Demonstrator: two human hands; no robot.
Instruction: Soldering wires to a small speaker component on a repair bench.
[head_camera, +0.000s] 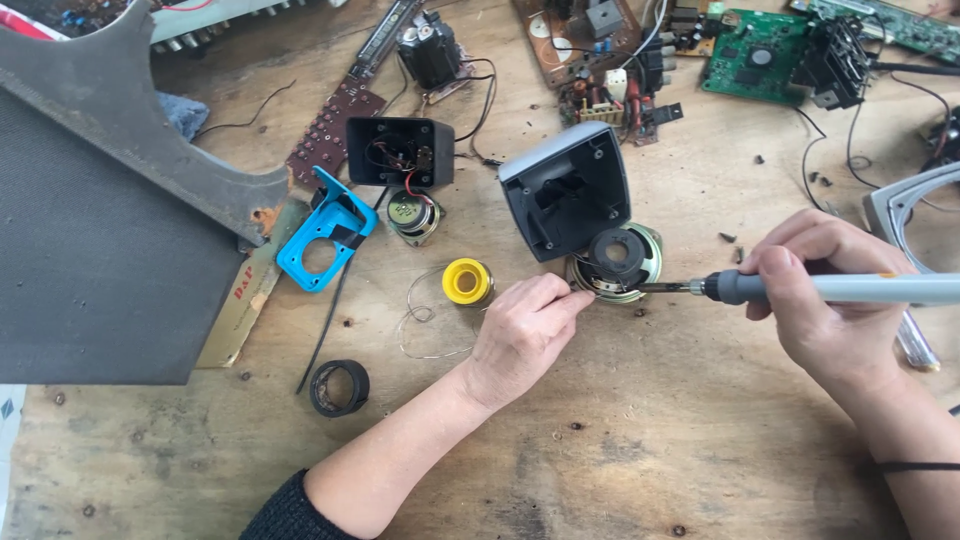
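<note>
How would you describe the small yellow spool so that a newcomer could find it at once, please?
Start at the wooden workbench and find the left hand near its middle. Just left of its fingers lies the yellow spool, with thin wire looping below it. It is the only yellow thing there, between the blue plastic bracket and the round speaker.

The left arm comes in from the lower edge, forearm bare past a dark sleeve pushed up near the elbow, angling up and to the right. The left hand (520, 335) lies palm down with its back to the camera, wrist fairly straight, the fingers (560, 295) drawn together and pinched at the tips. The right arm enters from the lower right corner, a thin dark band round the wrist. The right hand (825, 295) is curled into a closed grip, knuckles up, thumb and fingers wrapped round, pointing leftward toward the other hand. The two hands sit near each other, not touching.
</note>
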